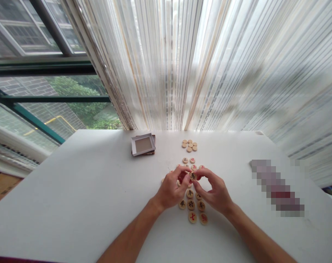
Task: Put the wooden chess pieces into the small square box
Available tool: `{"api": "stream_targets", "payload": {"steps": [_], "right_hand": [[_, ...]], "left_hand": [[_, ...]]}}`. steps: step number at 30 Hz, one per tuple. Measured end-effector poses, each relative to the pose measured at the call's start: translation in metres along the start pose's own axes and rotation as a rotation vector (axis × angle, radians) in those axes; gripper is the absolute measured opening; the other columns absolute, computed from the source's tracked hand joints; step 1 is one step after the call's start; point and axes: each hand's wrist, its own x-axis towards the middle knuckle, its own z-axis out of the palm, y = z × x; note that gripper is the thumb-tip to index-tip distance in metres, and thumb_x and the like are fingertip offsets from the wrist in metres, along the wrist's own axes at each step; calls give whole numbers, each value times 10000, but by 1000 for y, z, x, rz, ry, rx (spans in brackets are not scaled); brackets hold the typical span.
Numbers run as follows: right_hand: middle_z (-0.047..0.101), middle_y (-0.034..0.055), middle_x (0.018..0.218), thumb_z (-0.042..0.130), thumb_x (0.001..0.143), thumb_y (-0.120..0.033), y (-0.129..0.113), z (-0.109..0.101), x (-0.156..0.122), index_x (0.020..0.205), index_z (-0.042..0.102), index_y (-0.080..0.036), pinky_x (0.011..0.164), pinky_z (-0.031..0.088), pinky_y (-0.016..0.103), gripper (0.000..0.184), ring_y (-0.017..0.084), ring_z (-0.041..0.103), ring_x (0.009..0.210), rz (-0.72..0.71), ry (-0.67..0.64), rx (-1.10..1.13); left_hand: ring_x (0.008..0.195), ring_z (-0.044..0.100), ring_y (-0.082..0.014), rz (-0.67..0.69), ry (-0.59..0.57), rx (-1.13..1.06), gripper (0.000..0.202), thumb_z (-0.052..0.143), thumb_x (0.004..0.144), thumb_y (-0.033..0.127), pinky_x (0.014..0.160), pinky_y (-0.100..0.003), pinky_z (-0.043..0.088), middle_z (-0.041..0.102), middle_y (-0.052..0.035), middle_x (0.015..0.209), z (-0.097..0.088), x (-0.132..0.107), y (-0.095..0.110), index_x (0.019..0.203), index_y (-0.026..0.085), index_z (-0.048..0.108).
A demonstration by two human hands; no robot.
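Note:
My left hand (173,190) and my right hand (213,191) meet above a white table (72,204). Fingertips of both hands pinch a round wooden xiangqi piece (192,176) with a black character, held upright on its edge. Below my hands lies a loose group of similar pieces (191,204) with black or red characters, some partly hidden by my fingers. More of them lie just beyond my fingertips, such as a red-marked piece (192,160). Farther back sits a small cluster of face-down pieces (189,145).
An open cardboard box tray (143,144) rests on another box part at the table's far edge. A pixelated object (275,188) lies to the right. Striped sheer curtains (210,65) and a window (45,87) stand beyond the table.

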Motion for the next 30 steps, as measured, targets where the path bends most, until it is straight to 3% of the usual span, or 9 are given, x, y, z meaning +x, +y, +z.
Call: {"api": "stream_targets", "payload": {"steps": [13, 22, 30], "right_hand": [[696, 23, 920, 671, 874, -139, -1, 2, -3, 1100, 621, -249, 726, 559, 302, 256, 168, 646, 777, -25, -50, 5], [713, 43, 983, 674, 890, -174, 4, 2, -4, 1141, 618, -250, 744, 580, 320, 269, 176, 667, 795, 12, -29, -7], [725, 50, 994, 677, 898, -184, 2, 0, -2, 1151, 630, -240, 736, 585, 308, 264, 168, 685, 779, 5, 9, -17]], "left_hand": [[670, 683, -136, -18, 46, 27, 160, 629, 934, 334, 661, -227, 529, 738, -21, 757, -1, 0, -2, 987, 183, 629], [727, 685, -140, 3, 42, -9, 173, 527, 983, 285, 697, -240, 544, 723, -51, 875, -2, 2, -1, 1072, 172, 622], [776, 686, -153, 16, -3, -63, 221, 534, 966, 248, 723, -252, 550, 698, -41, 848, -2, 1, -1, 1168, 171, 578]]}}
